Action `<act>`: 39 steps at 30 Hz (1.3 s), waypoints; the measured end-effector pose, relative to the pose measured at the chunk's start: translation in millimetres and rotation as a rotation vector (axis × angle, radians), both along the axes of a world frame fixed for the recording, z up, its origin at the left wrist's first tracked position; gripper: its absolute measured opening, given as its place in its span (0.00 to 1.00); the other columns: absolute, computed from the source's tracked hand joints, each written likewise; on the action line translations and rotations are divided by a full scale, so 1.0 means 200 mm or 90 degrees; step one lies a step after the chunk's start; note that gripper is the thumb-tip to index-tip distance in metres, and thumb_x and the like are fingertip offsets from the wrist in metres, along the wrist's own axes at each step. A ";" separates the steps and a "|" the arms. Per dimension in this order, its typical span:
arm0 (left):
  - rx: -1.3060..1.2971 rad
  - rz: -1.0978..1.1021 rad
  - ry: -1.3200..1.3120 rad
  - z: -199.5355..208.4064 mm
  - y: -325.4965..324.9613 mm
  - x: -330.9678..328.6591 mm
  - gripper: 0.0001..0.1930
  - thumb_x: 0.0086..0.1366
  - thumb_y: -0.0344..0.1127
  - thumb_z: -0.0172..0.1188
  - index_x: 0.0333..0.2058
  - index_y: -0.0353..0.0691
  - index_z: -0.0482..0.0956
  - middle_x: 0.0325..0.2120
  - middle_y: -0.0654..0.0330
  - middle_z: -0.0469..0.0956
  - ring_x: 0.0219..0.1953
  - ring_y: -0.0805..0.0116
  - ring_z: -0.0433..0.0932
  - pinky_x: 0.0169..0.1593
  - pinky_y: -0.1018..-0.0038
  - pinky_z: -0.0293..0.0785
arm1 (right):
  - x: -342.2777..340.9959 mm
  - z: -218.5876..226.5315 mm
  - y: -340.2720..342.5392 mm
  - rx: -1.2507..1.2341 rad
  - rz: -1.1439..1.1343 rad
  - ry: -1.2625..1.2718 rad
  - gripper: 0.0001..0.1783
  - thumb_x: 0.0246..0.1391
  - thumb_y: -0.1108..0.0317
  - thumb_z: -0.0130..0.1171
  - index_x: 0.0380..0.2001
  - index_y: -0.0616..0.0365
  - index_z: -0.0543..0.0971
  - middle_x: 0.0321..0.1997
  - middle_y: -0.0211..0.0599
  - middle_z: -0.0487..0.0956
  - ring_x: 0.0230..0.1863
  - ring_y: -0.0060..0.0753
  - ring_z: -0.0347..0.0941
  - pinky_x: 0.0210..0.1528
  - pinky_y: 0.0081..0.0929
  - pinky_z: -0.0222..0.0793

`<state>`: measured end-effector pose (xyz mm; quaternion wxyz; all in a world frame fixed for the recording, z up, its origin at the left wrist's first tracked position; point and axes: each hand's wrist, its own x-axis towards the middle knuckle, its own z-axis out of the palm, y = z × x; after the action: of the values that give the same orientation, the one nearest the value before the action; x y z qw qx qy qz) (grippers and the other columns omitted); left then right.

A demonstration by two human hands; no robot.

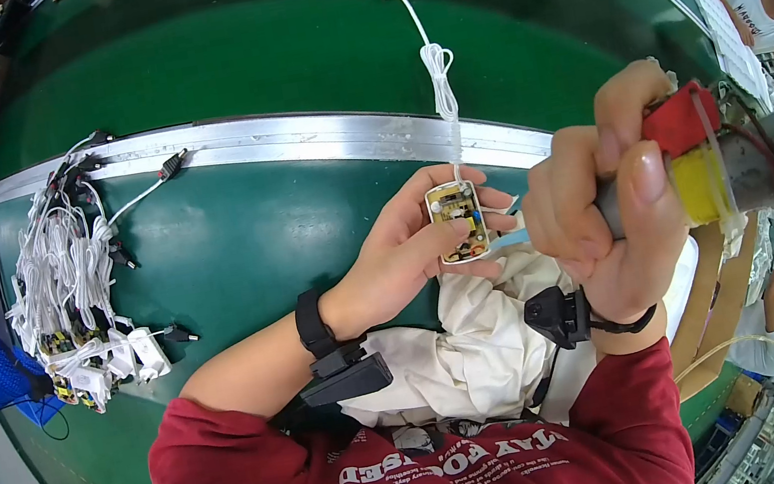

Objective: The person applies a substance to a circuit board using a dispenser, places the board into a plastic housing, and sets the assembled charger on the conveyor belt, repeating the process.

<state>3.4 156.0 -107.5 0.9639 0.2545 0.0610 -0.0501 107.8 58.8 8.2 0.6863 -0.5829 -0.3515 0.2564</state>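
Note:
My left hand [413, 248] holds a small white adapter shell [460, 220] with its circuit board facing up. A white cable [438, 82] runs from the shell across the green belt to a black plug at the far side. My right hand [606, 217] is wrapped around a hanging power screwdriver [698, 162] with a red and yellow collar and a grey body. The tool's light-blue tip [508, 239] points left at the lower edge of the shell. Both wrists wear black straps with small black boxes.
A pile of white cables with black plugs and open adapter shells [76, 291] lies at the left on the green conveyor [252, 223]. A metal rail [290, 141] crosses the belt. A white cloth [475, 350] lies in my lap. Another person sits at the far right [754, 1].

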 end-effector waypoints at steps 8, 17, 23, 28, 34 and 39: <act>0.007 -0.008 0.005 0.01 0.00 0.00 0.17 0.66 0.27 0.44 0.54 0.42 0.59 0.50 0.55 0.68 0.54 0.62 0.69 0.47 0.65 0.77 | 0.01 -0.02 -0.01 0.011 0.019 0.016 0.15 0.61 0.54 0.44 0.32 0.52 0.56 0.09 0.25 0.57 0.06 0.14 0.48 0.09 0.14 0.45; -0.064 -0.007 0.004 0.01 0.00 0.01 0.19 0.67 0.30 0.43 0.56 0.40 0.56 0.53 0.54 0.65 0.56 0.61 0.67 0.53 0.61 0.73 | 0.01 0.02 0.00 -0.028 0.009 -0.012 0.16 0.62 0.53 0.43 0.34 0.53 0.56 0.10 0.25 0.58 0.07 0.15 0.50 0.10 0.15 0.46; -0.188 -0.036 -0.055 -0.02 0.00 0.00 0.22 0.68 0.33 0.42 0.59 0.39 0.52 0.56 0.52 0.61 0.57 0.59 0.66 0.58 0.58 0.67 | -0.03 -0.02 -0.01 0.014 0.033 0.004 0.17 0.61 0.53 0.46 0.34 0.53 0.56 0.10 0.26 0.58 0.08 0.16 0.51 0.10 0.16 0.47; -0.179 -0.043 -0.051 0.00 0.00 -0.01 0.22 0.68 0.33 0.42 0.59 0.39 0.51 0.56 0.51 0.60 0.58 0.59 0.65 0.58 0.59 0.67 | -0.01 -0.02 -0.01 0.030 0.082 0.006 0.17 0.60 0.54 0.48 0.33 0.53 0.56 0.10 0.26 0.58 0.08 0.16 0.52 0.11 0.16 0.48; -0.171 -0.043 -0.047 0.00 0.00 0.00 0.22 0.68 0.33 0.42 0.59 0.38 0.51 0.56 0.51 0.61 0.58 0.59 0.63 0.58 0.58 0.67 | 0.01 -0.03 -0.02 0.027 0.088 -0.004 0.18 0.61 0.52 0.46 0.38 0.55 0.57 0.10 0.26 0.59 0.08 0.16 0.52 0.11 0.15 0.48; -0.166 -0.039 -0.039 0.01 0.00 0.00 0.22 0.67 0.32 0.43 0.58 0.39 0.52 0.55 0.52 0.61 0.59 0.59 0.63 0.57 0.58 0.67 | 0.03 -0.02 -0.03 0.013 0.086 -0.043 0.22 0.62 0.50 0.41 0.45 0.57 0.56 0.11 0.25 0.58 0.08 0.15 0.51 0.10 0.14 0.47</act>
<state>4.1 156.6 -105.5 0.9882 0.1301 0.0166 -0.0795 113.4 52.6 4.3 0.6612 -0.5587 -0.4157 0.2790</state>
